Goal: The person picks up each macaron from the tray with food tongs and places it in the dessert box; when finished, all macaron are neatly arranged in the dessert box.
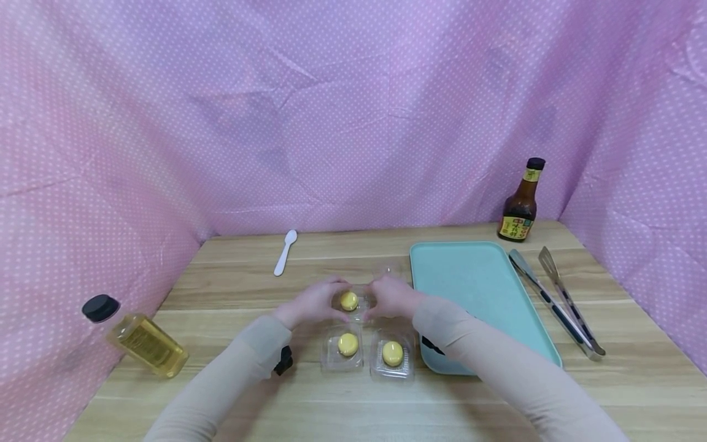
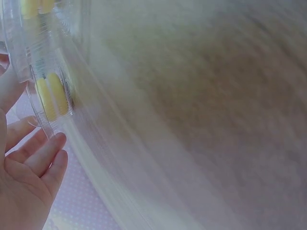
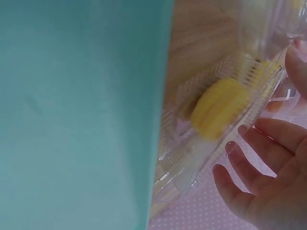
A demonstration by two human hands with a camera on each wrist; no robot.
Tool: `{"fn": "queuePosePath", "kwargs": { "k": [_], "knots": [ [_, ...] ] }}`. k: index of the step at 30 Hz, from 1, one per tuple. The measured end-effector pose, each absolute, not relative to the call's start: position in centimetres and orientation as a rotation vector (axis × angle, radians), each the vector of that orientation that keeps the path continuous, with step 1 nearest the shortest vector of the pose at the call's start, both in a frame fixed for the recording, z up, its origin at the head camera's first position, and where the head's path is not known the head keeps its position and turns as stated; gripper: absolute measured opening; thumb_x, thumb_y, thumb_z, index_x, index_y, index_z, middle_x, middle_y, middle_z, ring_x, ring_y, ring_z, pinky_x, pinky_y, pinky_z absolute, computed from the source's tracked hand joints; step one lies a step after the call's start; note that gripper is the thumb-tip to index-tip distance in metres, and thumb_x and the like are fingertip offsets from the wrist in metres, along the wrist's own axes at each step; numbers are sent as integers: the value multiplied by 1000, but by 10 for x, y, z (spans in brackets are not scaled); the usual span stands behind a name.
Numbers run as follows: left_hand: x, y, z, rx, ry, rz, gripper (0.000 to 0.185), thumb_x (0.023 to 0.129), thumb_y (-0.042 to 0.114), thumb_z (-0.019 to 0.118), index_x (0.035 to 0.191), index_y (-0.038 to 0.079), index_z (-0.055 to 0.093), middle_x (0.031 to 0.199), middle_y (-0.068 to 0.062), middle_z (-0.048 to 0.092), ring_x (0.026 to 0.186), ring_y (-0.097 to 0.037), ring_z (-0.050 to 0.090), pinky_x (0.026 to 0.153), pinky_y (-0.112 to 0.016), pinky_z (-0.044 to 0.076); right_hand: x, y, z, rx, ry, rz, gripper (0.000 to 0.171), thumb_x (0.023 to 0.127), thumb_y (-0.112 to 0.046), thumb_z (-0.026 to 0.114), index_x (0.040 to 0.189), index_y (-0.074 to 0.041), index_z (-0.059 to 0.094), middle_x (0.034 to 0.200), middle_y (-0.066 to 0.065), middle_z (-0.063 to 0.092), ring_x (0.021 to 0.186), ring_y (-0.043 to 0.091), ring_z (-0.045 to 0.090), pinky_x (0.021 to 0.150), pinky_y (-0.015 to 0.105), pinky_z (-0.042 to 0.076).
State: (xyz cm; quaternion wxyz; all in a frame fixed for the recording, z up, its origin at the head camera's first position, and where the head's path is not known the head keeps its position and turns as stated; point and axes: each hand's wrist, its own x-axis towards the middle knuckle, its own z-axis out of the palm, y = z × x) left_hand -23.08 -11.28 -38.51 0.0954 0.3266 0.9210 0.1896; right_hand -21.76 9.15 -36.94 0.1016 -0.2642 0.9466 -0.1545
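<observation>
Three yellow macarons in clear plastic boxes are grouped mid-table. Around the rear box (image 1: pixel 363 302), with its macaron (image 1: pixel 349 301), my two hands hold opposite sides. My left hand (image 1: pixel 317 299) has thumb and fingers curled at the left edge; in the left wrist view the fingers (image 2: pixel 45 155) touch clear plastic. From the right, my right hand (image 1: pixel 393 297) grips the other edge, partly covering it. Nearer to me are the front left macaron (image 1: pixel 348 344) and the front right macaron (image 1: pixel 393 353), each in its own box. Another piece of clear plastic (image 1: pixel 388 269) shows behind my right hand.
A teal tray (image 1: pixel 464 264) lies under my right forearm. Metal tongs (image 1: pixel 552 304) and a slotted turner (image 1: pixel 569 298) lie right of it. A brown sauce bottle (image 1: pixel 519 209) stands back right, an oil bottle (image 1: pixel 146 344) left, and a white spoon (image 1: pixel 285 253) lies behind.
</observation>
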Motion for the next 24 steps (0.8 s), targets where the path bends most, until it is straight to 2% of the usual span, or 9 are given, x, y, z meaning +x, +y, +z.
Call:
{"fn": "queuePosePath", "kwargs": {
  "k": [6, 11, 13, 16, 18, 24],
  "knots": [
    [-231, -113, -385, 953, 2729, 565, 75, 71, 32, 81, 133, 1, 50, 137, -15, 49, 124, -30, 49, 108, -43, 39, -217, 91, -369, -785, 2790, -456, 30, 76, -37, 78, 85, -13, 64, 70, -5, 57, 67, 13, 50, 64, 30, 44],
    [-231, -113, -385, 949, 2731, 572, 75, 71, 32, 81, 133, 1, 51, 136, -14, 50, 124, -30, 50, 107, -42, 39, -216, 91, -369, -778, 2794, -453, 33, 76, -37, 78, 91, -11, 65, 82, -2, 63, 74, 15, 53, 72, 33, 47],
    [-231, -113, -385, 946, 2729, 582, 75, 71, 31, 81, 133, 1, 51, 135, -14, 51, 123, -29, 50, 107, -42, 40, -216, 91, -368, -772, 2789, -456, 35, 76, -38, 77, 95, -10, 66, 89, 0, 65, 80, 17, 55, 76, 35, 48],
    [-231, -114, -386, 948, 2724, 588, 75, 71, 31, 81, 133, 1, 51, 135, -14, 51, 122, -29, 51, 107, -41, 40, -217, 92, -369, -773, 2770, -477, 44, 77, -37, 77, 109, -8, 66, 106, 5, 68, 95, 21, 60, 86, 38, 50],
    [-231, -114, -386, 955, 2727, 588, 75, 71, 32, 81, 133, 1, 51, 134, -13, 52, 122, -28, 51, 106, -41, 40, -219, 94, -370, -796, 2754, -508, 47, 78, -36, 76, 114, -7, 66, 110, 7, 67, 99, 24, 60, 89, 40, 49],
    [-232, -114, -387, 966, 2740, 580, 75, 71, 33, 81, 132, 2, 51, 134, -13, 51, 121, -28, 52, 106, -41, 40, -229, 109, -366, -812, 2793, -624, 50, 84, -32, 71, 123, -1, 60, 125, 15, 61, 118, 32, 55, 102, 46, 43]
  ]
}}
